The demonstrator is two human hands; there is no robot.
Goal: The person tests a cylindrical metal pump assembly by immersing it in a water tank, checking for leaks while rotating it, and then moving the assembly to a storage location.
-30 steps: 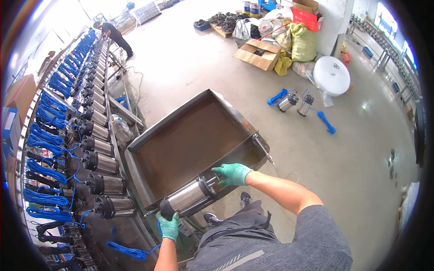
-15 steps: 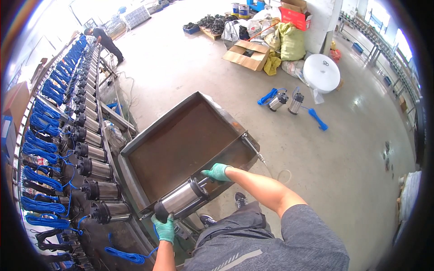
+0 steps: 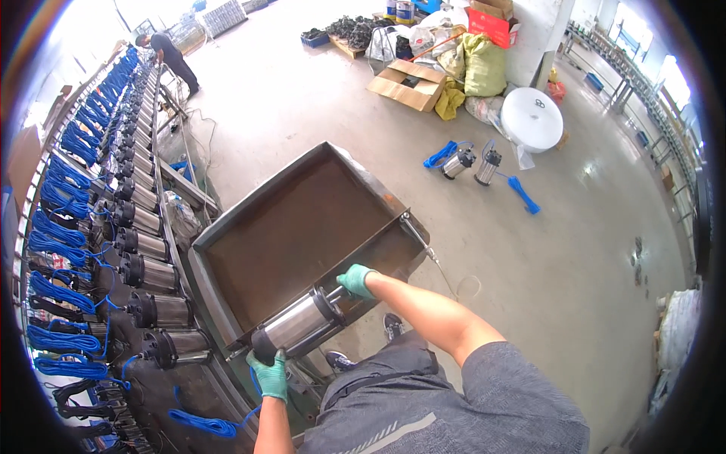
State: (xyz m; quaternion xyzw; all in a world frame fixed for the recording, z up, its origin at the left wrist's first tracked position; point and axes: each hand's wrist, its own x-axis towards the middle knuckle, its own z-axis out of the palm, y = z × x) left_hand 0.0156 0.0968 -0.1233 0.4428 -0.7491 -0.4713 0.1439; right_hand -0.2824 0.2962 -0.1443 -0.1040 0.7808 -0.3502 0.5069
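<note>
The pump's [image 3: 299,327] ends are hidden by gloves. It is gripped by the left hand [image 3: 270,374] at 7 o'clock and the right hand [image 3: 355,280] at 1 o'clock, fingers closed, over the tray [image 3: 295,227].

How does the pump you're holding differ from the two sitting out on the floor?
The held pump lies level across the rusty tray's edge, left hand and right hand at its ends; the floor pumps rest untouched on concrete. Blue cable shows beside the floor pumps, none at the held pump. All share shiny steel bodies with dark caps.

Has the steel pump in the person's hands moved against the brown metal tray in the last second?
No clear move. The steel pump lies across the tray's near rim as before, left hand at its lower end, right hand at its upper.
</note>
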